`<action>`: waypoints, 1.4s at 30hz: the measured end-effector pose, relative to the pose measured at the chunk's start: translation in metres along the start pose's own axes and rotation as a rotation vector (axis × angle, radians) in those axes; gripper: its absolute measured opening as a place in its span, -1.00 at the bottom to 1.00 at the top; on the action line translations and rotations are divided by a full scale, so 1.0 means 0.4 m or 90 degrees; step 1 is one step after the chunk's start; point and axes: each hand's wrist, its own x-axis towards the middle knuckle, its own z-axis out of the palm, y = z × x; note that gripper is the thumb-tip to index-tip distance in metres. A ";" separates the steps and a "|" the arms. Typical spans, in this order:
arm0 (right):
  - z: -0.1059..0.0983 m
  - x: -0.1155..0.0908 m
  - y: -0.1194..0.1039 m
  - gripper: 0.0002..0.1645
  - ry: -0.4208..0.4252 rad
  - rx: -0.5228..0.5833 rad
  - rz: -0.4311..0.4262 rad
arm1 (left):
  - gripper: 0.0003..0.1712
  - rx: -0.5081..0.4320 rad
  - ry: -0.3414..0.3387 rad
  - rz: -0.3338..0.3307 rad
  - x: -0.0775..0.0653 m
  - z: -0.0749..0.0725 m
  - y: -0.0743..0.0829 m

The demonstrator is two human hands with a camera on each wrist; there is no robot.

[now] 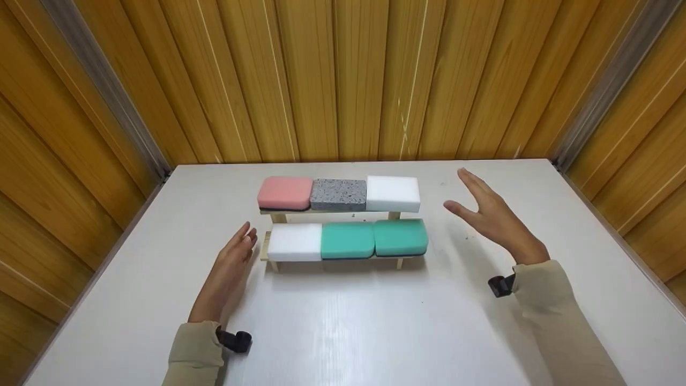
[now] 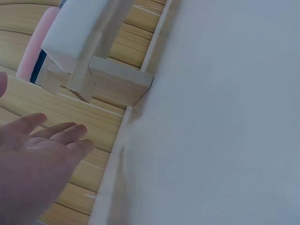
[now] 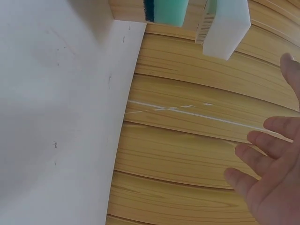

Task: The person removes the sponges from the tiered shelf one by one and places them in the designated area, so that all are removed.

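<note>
A small two-tier wooden rack (image 1: pixel 265 252) stands on the table with sponges in two rows. On the upper tier are a pink sponge (image 1: pixel 285 192), a speckled grey sponge (image 1: pixel 338 194) and a white sponge (image 1: pixel 393 193). The lower tier bears another white sponge (image 1: pixel 295 241) and two green sponges, one in the middle (image 1: pixel 348 239) and one at the right (image 1: pixel 400 237). My left hand (image 1: pixel 231 266) is just left of the rack, apart from it, fingers extended. To the right, my right hand (image 1: pixel 496 217) hovers with thumb and fingers spread, holding nothing.
The white tabletop (image 1: pixel 343 327) stretches around the rack. Wood-patterned panels (image 1: pixel 359 80) rise behind it and on both sides, with grey corner posts (image 1: pixel 115 91) between them. A black wrist camera (image 1: pixel 236 341) sits at the left cuff, another camera (image 1: pixel 501 286) at the right.
</note>
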 end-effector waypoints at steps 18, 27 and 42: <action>0.033 0.086 -0.048 0.03 -0.117 0.020 -0.056 | -0.38 -0.163 -0.031 -0.010 0.002 -0.018 -0.092; 0.047 0.119 -0.060 0.03 -0.131 0.011 -0.071 | -0.36 -0.055 -0.018 0.017 0.025 -0.010 -0.092; 0.084 0.146 -0.076 -0.12 -0.138 0.002 -0.096 | -0.29 -0.027 -0.001 0.000 0.016 -0.019 -0.099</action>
